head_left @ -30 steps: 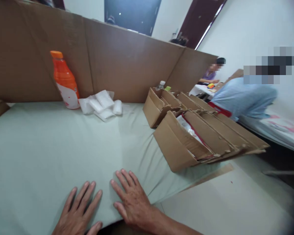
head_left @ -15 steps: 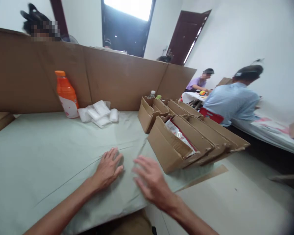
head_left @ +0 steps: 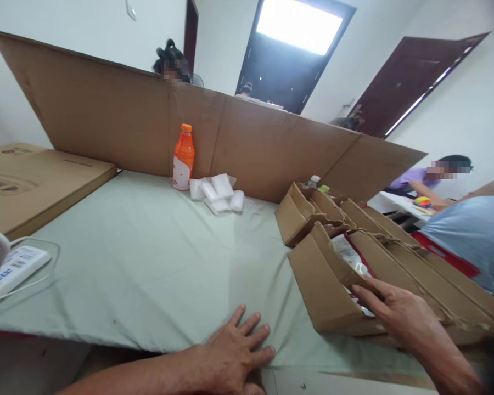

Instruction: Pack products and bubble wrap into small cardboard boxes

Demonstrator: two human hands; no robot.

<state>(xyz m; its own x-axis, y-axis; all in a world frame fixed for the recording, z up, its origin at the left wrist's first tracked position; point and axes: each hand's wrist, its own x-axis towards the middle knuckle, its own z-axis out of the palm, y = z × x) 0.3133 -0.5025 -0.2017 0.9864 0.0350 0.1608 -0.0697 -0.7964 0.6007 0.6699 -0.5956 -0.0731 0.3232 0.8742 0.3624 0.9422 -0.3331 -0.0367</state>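
Partition (head_left: pixel 255 145) behind bottle (head_left: pixel 184 151) and boxes (head_left: pixel 323 288)

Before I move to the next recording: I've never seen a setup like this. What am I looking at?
There is no machine here: these are a person's two bare hands. Every picture comes from one camera worn on that person's head, looking forward and down. A pale green cloth covers the work surface. Along its back stand an orange bottle and some white packets, before a cardboard screen. Open boxes stand on the right; a flat carton lies on the left. The left hand is spread palm down at the cloth's near edge, holding nothing visible. The right hand is at the opening of the nearest box; whether it grips anything, I can't tell.
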